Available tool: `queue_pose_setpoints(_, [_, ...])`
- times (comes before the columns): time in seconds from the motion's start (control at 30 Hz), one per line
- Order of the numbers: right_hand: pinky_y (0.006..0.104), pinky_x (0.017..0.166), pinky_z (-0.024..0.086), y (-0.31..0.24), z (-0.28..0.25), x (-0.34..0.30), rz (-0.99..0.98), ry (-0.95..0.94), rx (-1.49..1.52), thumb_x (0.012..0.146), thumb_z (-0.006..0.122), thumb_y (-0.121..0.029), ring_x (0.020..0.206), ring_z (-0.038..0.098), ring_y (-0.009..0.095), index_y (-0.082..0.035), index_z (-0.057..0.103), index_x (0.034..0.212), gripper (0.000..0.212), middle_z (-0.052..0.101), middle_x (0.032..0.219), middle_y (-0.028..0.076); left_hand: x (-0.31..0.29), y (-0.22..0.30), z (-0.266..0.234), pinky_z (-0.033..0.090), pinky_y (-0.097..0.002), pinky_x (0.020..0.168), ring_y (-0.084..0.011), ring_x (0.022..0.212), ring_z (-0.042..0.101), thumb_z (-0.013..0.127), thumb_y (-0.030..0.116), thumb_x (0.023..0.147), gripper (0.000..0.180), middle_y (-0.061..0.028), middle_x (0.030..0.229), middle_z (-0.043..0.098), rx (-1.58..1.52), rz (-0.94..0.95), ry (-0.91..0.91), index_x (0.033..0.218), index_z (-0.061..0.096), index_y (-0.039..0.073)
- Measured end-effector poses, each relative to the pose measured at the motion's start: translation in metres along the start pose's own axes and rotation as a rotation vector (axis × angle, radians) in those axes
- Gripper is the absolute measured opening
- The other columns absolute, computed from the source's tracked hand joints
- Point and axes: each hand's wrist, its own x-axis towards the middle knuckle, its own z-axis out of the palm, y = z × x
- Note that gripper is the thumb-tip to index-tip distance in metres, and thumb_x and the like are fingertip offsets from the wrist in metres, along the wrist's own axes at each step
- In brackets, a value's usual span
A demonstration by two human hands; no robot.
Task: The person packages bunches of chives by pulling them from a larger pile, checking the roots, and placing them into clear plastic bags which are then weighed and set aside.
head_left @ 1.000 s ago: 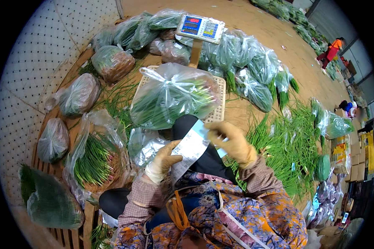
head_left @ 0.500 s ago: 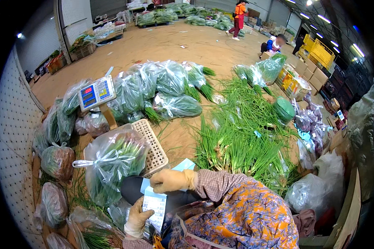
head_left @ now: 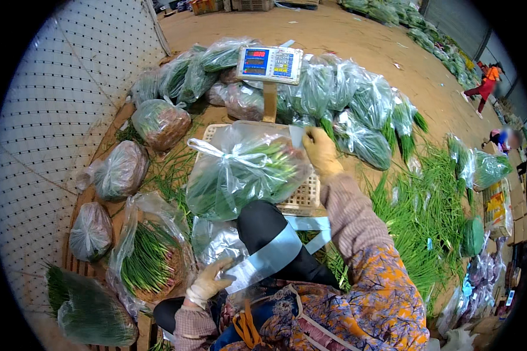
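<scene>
My left hand (head_left: pixel 209 283), in a tan glove, pinches the end of a strip of printed labels (head_left: pixel 272 251) on light blue backing. The strip runs over my dark-clad knee and curls beyond it. My right hand (head_left: pixel 322 151), gloved too, has its fingers closed on a small pale label (head_left: pixel 297 136) at the right side of a knotted clear plastic bag (head_left: pixel 231 184). Green onions show through the bag, which lies on a beige plastic crate (head_left: pixel 304 199). Whether the label touches the bag I cannot tell. A scale display (head_left: pixel 269 64) stands on a post behind the crate.
Filled bags (head_left: pixel 313 88) line the far side, and more bags (head_left: pixel 122 169) stand at left. An open bag of green onions (head_left: pixel 152 257) is near my left arm. Loose green onions (head_left: pixel 416 222) cover the floor at right. A person in orange and red (head_left: pixel 486 88) walks far right.
My view has turned left. My right hand has left the label strip and reached forward to the bag with a label. My left hand still holds the strip, now spread over my knee.
</scene>
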Motion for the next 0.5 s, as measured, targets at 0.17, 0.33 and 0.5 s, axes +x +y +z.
queue_pose_setpoints(0.17, [0.041,0.081,0.047,-0.044,0.068,-0.001,0.02,-0.728,-0.279,0.075,0.054,-0.008,0.095,0.057,0.032,0.003,0.05,0.105,0.032,0.056,0.099,0.02,-0.037,-0.067,-0.005,0.034,-0.0276,0.094,-0.0182,0.111,0.045,0.058,-0.001,0.073,0.055,-0.0113,0.121,0.048,-0.309,-0.128,0.134,0.125,0.04,-0.001])
queue_pose_setpoints(0.33, [0.0431,0.1,0.029,-0.016,0.11,-0.035,-0.081,-0.83,-0.478,0.066,0.061,-0.024,0.127,0.025,0.034,0.001,0.016,0.134,0.085,0.025,0.137,0.02,-0.034,-0.038,0.01,0.037,-0.0268,0.09,-0.0185,0.112,0.044,0.054,-0.002,0.079,0.052,-0.0114,0.122,0.047,-0.387,-0.313,0.09,0.128,0.036,0.001])
queue_pose_setpoints(0.5, [0.0477,0.101,0.026,-0.027,0.092,-0.034,-0.165,-0.922,-0.159,0.068,0.058,-0.044,0.127,0.022,0.037,-0.005,0.016,0.136,0.088,0.023,0.138,0.021,-0.018,-0.06,0.014,0.036,-0.0275,0.091,-0.019,0.115,0.042,0.054,-0.001,0.08,0.054,-0.0119,0.123,0.046,-0.365,-0.289,0.018,0.129,0.034,0.002])
